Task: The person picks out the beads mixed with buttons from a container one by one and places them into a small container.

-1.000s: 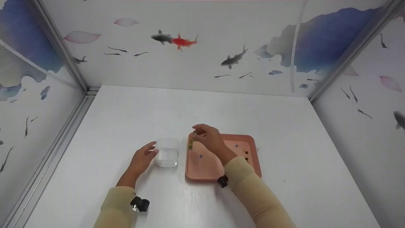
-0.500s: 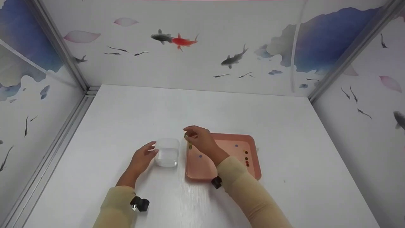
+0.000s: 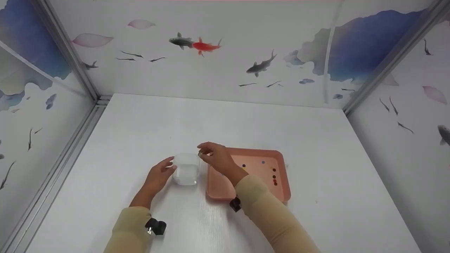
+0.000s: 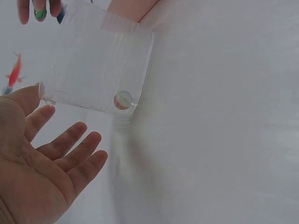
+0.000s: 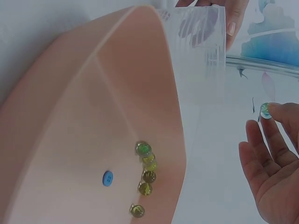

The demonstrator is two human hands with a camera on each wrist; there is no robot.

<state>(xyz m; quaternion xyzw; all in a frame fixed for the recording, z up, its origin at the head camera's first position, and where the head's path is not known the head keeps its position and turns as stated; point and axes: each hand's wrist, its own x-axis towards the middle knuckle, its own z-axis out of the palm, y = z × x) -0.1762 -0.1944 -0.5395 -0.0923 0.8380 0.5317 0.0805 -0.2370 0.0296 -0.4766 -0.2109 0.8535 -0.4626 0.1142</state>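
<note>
My left hand rests beside a clear plastic box, its thumb and index finger at the near wall and the other fingers spread and fairly straight in the left wrist view. One marble shows through the box's lower corner. With thumb and fingertips, my right hand pinches a green glass marble near the box's far right rim. The pink tray lies partly under my right forearm. Inside it, the right wrist view shows several greenish marbles along the wall and a blue button.
Dark and red small round pieces lie along the tray's right side, with another blue button nearby. The white tabletop meets printed panels at the back and sides.
My right hand has moved left from the tray's far left corner to the box's rim with a marble in its fingertips. My left hand and the box have stayed in place.
</note>
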